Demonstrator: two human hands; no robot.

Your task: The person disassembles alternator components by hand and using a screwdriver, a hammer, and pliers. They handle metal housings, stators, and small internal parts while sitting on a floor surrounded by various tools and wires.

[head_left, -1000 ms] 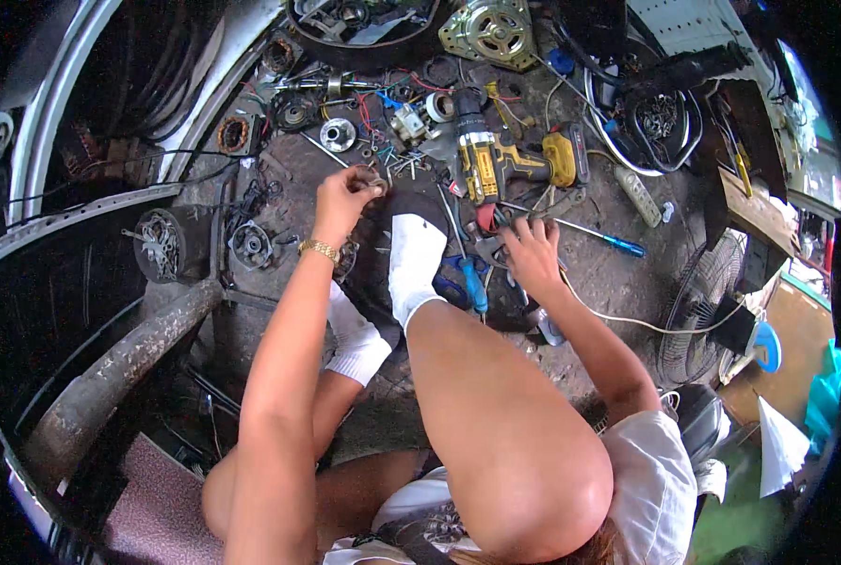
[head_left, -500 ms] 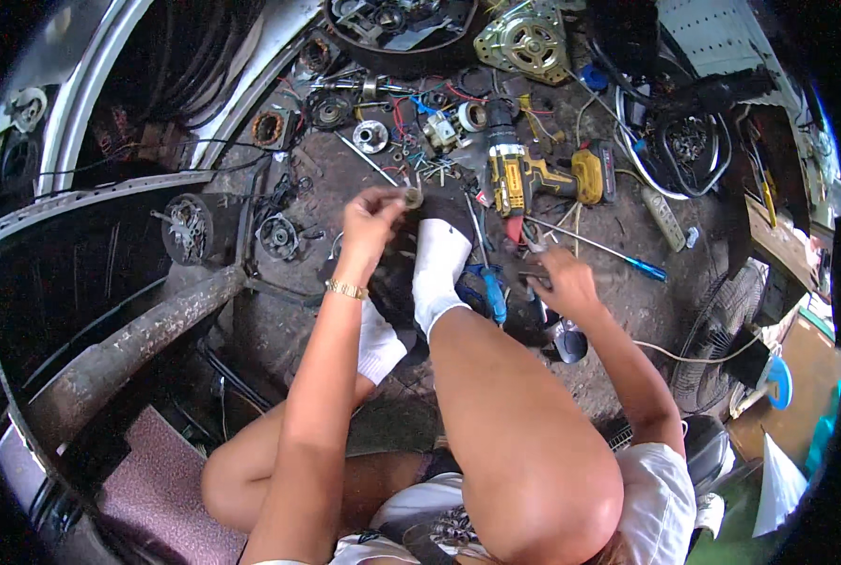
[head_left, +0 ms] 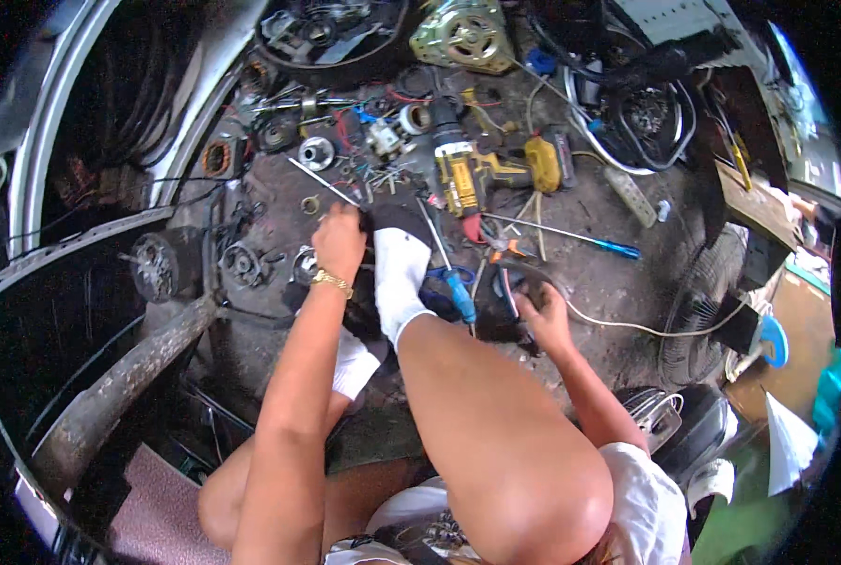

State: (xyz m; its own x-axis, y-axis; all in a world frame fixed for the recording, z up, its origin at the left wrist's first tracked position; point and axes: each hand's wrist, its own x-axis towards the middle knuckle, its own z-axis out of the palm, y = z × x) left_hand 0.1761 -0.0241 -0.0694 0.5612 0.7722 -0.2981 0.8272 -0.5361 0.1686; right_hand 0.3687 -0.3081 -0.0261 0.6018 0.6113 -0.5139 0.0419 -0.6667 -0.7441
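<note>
My left hand [head_left: 339, 241] is curled over the ground beside my white-socked foot [head_left: 403, 264], near the tip of a thin metal rod [head_left: 319, 177]; what its fingers hold, if anything, is hidden. A small brassy ring [head_left: 310, 204] lies just beyond it. To the right, my right hand [head_left: 545, 316] is closed at a dark curved piece [head_left: 533, 271] that I cannot make out. Beyond this hand lie pliers with orange on the handles [head_left: 509, 249]. A blue-handled screwdriver [head_left: 461, 297] lies between my foot and right hand.
A yellow-and-black cordless drill [head_left: 468, 179] lies ahead, with a long screwdriver [head_left: 618, 249] to its right. Motor parts, including a metal flange [head_left: 316, 153], and several screws cover the far floor. A fan [head_left: 698, 311] stands right; a rusty pipe [head_left: 129, 386] runs at left.
The view has shifted, moving the scene leftward. My left hand has let go of the small ring, which now lies on the floor. My right hand has drawn back from the pliers.
</note>
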